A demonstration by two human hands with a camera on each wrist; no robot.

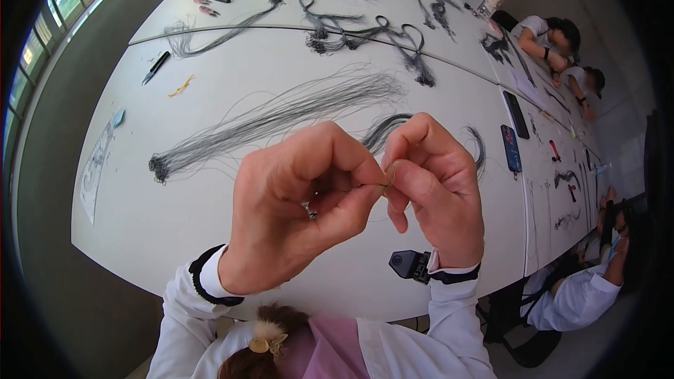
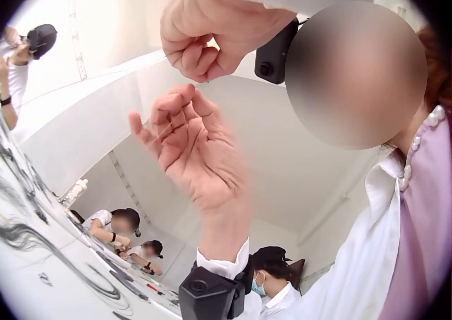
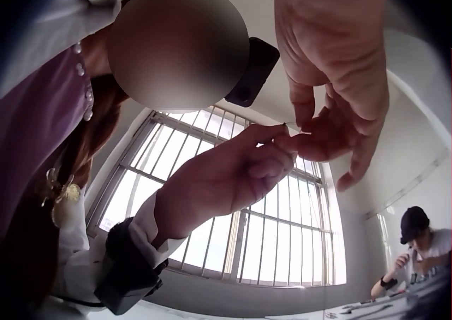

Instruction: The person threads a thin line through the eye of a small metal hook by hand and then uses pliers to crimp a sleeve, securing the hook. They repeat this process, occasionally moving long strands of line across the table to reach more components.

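In the head view my left hand (image 1: 295, 203) and right hand (image 1: 439, 193) meet above the table, tips almost touching. Both pinch a very thin strand (image 1: 393, 167), which makes a small loop by the right fingertips. The left thumb and forefinger close on it; the other left fingers are curled. My left hand (image 2: 222, 30) is above the right hand (image 2: 201, 147) in the left wrist view. In the right wrist view the right hand (image 3: 339, 73) reaches down to the left hand (image 3: 226, 175). Behind them lies a long bundle of dark strands (image 1: 274, 119) with a knotted end.
On the white table (image 1: 140, 231) are more strand bundles (image 1: 330, 35), a black pen (image 1: 156, 67), a yellow piece (image 1: 182, 85), a paper drawing (image 1: 96, 168) and two phones (image 1: 511, 147). A black clip-like device (image 1: 409, 265) is beside my right wrist. Other people (image 1: 551, 38) sit along the right.
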